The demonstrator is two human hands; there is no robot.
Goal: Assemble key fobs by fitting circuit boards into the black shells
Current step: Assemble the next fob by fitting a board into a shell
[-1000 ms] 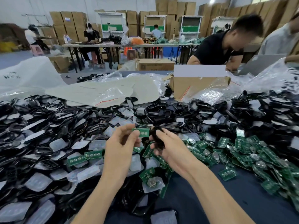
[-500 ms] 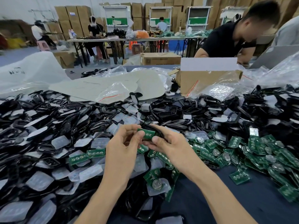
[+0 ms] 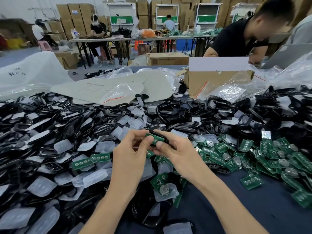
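Our left hand (image 3: 129, 156) pinches one end of the green circuit board (image 3: 154, 139) between curled thumb and forefinger. Our right hand (image 3: 179, 153) curls round the black shell (image 3: 156, 132), thumb pressed on the board's other end. The board lies against the shell, between our thumbs. A heap of shells (image 3: 50, 125) crowds left of and beyond our fingertips, and loose boards (image 3: 263, 154) lie to their right. Bare table (image 3: 236, 200) shows beneath our right wrist.

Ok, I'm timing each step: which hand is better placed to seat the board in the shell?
Probably left: the left hand pinches the green board against the black shell, which the right hand grips.
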